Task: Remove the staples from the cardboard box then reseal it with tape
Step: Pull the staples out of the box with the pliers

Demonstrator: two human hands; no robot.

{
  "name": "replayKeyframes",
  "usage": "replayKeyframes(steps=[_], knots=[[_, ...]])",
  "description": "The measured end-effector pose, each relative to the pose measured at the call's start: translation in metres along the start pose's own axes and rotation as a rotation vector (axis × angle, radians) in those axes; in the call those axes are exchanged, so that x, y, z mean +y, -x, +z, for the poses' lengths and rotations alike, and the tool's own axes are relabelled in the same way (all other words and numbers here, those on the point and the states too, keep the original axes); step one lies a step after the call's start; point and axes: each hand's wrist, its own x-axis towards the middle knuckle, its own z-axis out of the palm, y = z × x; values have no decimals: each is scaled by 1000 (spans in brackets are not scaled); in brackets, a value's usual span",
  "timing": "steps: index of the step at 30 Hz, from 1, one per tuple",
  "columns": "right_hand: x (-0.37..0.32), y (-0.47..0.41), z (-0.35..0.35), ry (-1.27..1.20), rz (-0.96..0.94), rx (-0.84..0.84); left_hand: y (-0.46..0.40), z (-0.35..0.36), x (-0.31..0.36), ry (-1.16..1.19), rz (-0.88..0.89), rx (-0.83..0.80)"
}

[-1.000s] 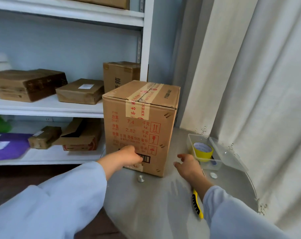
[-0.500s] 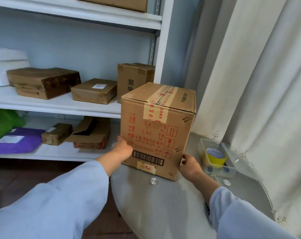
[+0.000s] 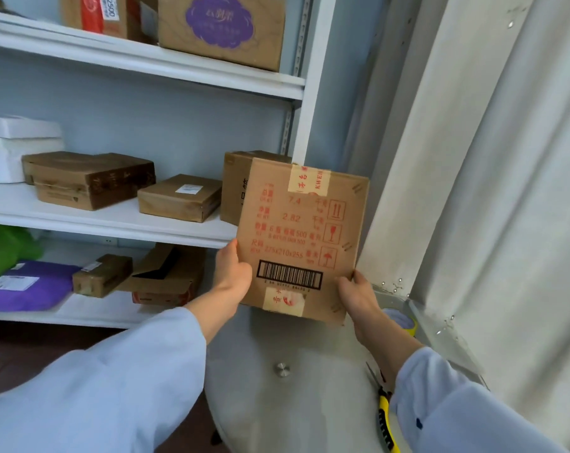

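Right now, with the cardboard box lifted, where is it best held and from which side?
By its two lower side edges, one hand from each side, as shown: the left hand grips the left edge and the right hand the lower right corner. The cardboard box is tall and flat-faced with no handles, so opposing side grips likely steady it best.

L hand [image 3: 233, 276], R hand [image 3: 359, 294] gripping, arms extended.
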Motion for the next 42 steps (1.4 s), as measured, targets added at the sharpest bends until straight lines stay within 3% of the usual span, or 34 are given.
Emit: replayKeyframes(steps=[9, 23, 28, 34, 37, 40, 42], knots=[[-45, 20, -23, -47, -110, 142, 5, -13, 40, -11, 113, 144], [-61, 15, -28, -254, -236, 391, 2, -19, 65, 351, 85, 208], [-51, 5, -23, -178, -286, 301, -3, -5, 49, 213, 91, 129], [-17, -16, -6, -98, -183, 131, -16, 5, 17, 146, -27, 48], [-13, -23, -2, -126, -179, 176, -20, 11, 6, 128, -18, 9], [-13, -38, -6, -137, -80, 212, -32, 16, -5, 63, -84, -33], [-7, -46, -6, -118, 29, 81, -35, 19, -17, -29, -162, -89]])
